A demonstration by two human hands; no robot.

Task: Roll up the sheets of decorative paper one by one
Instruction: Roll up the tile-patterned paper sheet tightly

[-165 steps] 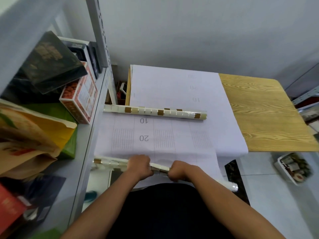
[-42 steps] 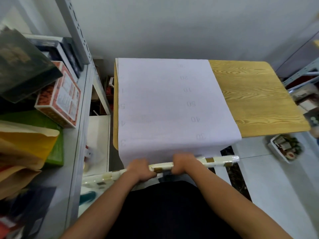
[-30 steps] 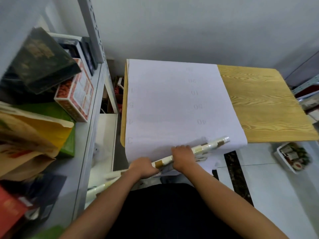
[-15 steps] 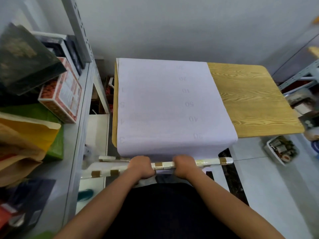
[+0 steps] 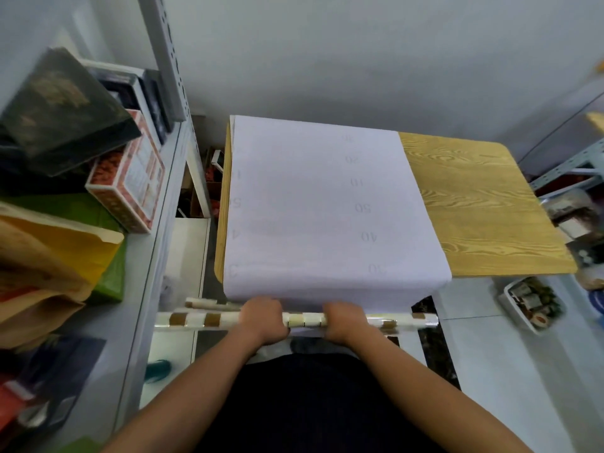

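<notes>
Fingers of left hand [image 5: 263,318] curled over rolled decorative paper [image 5: 304,320], knuckles up, forearm angled inward, roll level just off worktop [image 5: 483,204] near edge, below white sheets [image 5: 320,207], right hand [image 5: 344,323] gripping alike.

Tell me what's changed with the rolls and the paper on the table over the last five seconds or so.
The finished roll that lay across the white sheets is gone from the table. The partly unrolled sheet is now wound fully into the patterned roll gripped by the left hand and right hand, level again after tilting. A second roll lies just behind it. Both hands kept their grip.
</notes>
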